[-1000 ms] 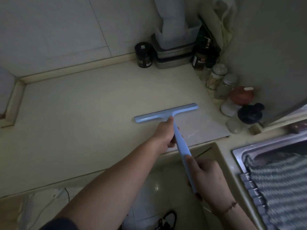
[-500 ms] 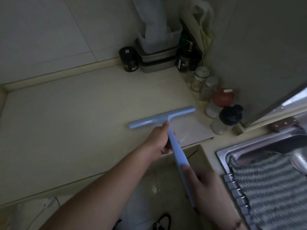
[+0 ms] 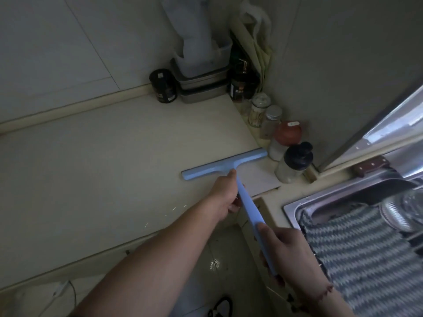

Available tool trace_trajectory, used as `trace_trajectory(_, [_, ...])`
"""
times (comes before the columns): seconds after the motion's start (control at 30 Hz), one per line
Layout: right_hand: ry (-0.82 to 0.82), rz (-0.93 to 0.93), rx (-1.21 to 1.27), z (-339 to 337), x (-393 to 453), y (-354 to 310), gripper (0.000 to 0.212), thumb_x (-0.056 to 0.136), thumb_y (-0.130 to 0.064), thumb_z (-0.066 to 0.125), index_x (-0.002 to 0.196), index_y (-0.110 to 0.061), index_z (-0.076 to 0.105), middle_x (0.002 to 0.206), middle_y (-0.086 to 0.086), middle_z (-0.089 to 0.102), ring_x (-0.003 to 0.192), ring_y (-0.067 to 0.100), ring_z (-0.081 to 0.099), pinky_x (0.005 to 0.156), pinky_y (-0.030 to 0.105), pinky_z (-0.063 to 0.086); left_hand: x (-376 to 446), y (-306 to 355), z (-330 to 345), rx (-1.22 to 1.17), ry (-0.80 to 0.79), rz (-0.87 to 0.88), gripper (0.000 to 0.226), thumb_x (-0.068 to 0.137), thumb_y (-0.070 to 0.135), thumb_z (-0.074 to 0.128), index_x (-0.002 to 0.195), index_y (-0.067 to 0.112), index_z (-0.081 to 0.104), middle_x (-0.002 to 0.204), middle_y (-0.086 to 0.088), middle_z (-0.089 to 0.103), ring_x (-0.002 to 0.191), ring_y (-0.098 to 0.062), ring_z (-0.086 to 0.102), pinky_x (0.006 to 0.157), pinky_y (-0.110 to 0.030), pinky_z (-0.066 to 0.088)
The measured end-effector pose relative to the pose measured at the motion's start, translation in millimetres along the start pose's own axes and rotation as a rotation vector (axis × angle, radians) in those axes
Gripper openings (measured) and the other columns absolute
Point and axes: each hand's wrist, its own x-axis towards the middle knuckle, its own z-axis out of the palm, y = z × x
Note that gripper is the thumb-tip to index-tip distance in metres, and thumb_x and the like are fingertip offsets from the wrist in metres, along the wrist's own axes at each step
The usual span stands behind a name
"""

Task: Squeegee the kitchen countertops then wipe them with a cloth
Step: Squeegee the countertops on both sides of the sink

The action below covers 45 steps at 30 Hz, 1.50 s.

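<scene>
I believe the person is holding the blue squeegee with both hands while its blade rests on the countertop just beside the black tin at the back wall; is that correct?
Not quite. In the head view both the left hand and the right hand do grip the blue squeegee, and its blade rests on the countertop, but its end lies beside the jars at the right wall, near the black-lidded jar, well apart from the black tin.

Squeegee (image 3: 225,164) in both hands: pale blue plastic, smooth, slight sheen. Tabletop (image 3: 91,170) under left hand (image 3: 225,193): cream, smooth, matt. Sink (image 3: 325,197) beside right hand (image 3: 288,250): brushed metal, glossy along rim. Cloth (image 3: 357,248) draped there: striped knit, coarse ribbed texture. Beyond the hands: stacked metal tins (image 3: 201,88), dull finish; clear glass jars (image 3: 265,113) with metal lids. Wall tiles (image 3: 57,42): smooth, faintly glossy.
</scene>
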Motion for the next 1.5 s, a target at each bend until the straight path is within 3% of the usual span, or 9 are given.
trace_trajectory(0.23, [0.019,0.049,-0.129,-8,-20,21,0.053,0.092,-0.044,0.056,0.066,0.002,0.066,0.055,0.014,0.064,0.044,0.010,0.057,0.050,0.029,0.047,-19,-23,11,0.031,-0.024,-0.007,0.052,0.102,0.048,0.024,0.078,0.010,0.050,0.077,-0.018,0.061,0.048,-0.019,0.052,0.036,-0.009,0.025])
trace_trajectory(0.37, [0.051,0.052,-0.171,-8,-25,26,0.054,0.091,-0.045,0.057,0.061,0.000,0.060,0.055,0.012,0.064,0.044,0.005,0.054,0.046,0.020,0.038,-23,-30,11,0.057,-0.029,-0.008,0.055,0.102,0.048,0.022,0.075,0.011,0.052,0.076,-0.016,0.062,0.054,-0.020,0.056,0.037,-0.011,0.027])
trace_trajectory(0.83, [0.040,0.022,-0.096,-7,-27,37,0.051,0.090,-0.045,0.057,0.066,-0.001,0.064,0.052,0.012,0.064,0.044,0.009,0.057,0.049,0.027,0.043,-38,-26,9,0.069,-0.048,-0.019,0.053,0.102,0.050,0.022,0.083,0.012,0.053,0.073,-0.011,0.066,0.044,-0.012,0.058,0.041,-0.020,0.028])
trace_trajectory(1.07, [-0.041,-0.137,-0.196,9,-35,37,0.037,0.076,-0.046,0.077,0.054,-0.026,0.055,0.043,-0.015,0.053,0.042,-0.005,0.047,0.044,0.014,0.033,-65,-26,-11,-0.004,0.029,0.117,0.044,0.103,0.041,0.036,0.081,0.010,0.058,0.070,-0.011,0.070,0.047,-0.014,0.058,0.042,-0.016,0.037])
trace_trajectory(1.13, [0.039,-0.198,-0.321,18,-41,42,0.030,0.071,-0.056,0.075,0.061,-0.034,0.057,0.047,-0.027,0.054,0.050,-0.012,0.054,0.047,0.009,0.038,-76,-28,-16,-0.007,0.032,0.135,0.039,0.103,0.036,0.039,0.082,0.010,0.060,0.074,-0.010,0.073,0.058,-0.018,0.059,0.051,-0.021,0.040])
trace_trajectory(1.2, [0.192,-0.302,-0.411,24,-47,47,0.034,0.065,-0.061,0.063,0.081,-0.031,0.066,0.049,-0.017,0.057,0.051,-0.002,0.060,0.044,0.009,0.038,-86,-27,-20,-0.033,0.025,0.138,0.034,0.102,0.032,0.043,0.088,0.009,0.063,0.079,-0.011,0.074,0.070,-0.024,0.062,0.062,-0.029,0.044])
trace_trajectory(1.3, [0.278,-0.286,-0.495,41,-55,39,0.046,0.078,-0.058,0.049,0.115,-0.030,0.055,0.094,0.002,0.073,0.091,0.023,0.070,0.066,0.031,0.049,-96,-21,-28,-0.132,0.015,0.108,0.030,0.101,0.029,0.046,0.094,0.004,0.062,0.080,-0.014,0.073,0.072,-0.028,0.066,0.075,-0.039,0.053])
trace_trajectory(1.43, [0.282,-0.293,-0.374,57,-65,34,0.049,0.070,-0.066,0.033,0.089,-0.027,0.054,0.080,0.008,0.071,0.083,0.033,0.068,0.058,0.032,0.036,-106,-10,-36,-0.266,-0.013,0.052,0.024,0.100,0.021,0.048,0.090,0.003,0.059,0.076,-0.014,0.070,0.066,-0.026,0.066,0.066,-0.033,0.053])
trace_trajectory(1.5, [0.274,-0.252,-0.244,62,-75,29,0.040,0.066,-0.070,0.037,0.073,-0.034,0.051,0.063,-0.001,0.066,0.069,0.020,0.068,0.054,0.028,0.041,-112,-8,-43,-0.274,-0.093,0.023,0.023,0.100,0.020,0.048,0.094,0.003,0.061,0.081,-0.014,0.071,0.070,-0.025,0.068,0.068,-0.034,0.053])
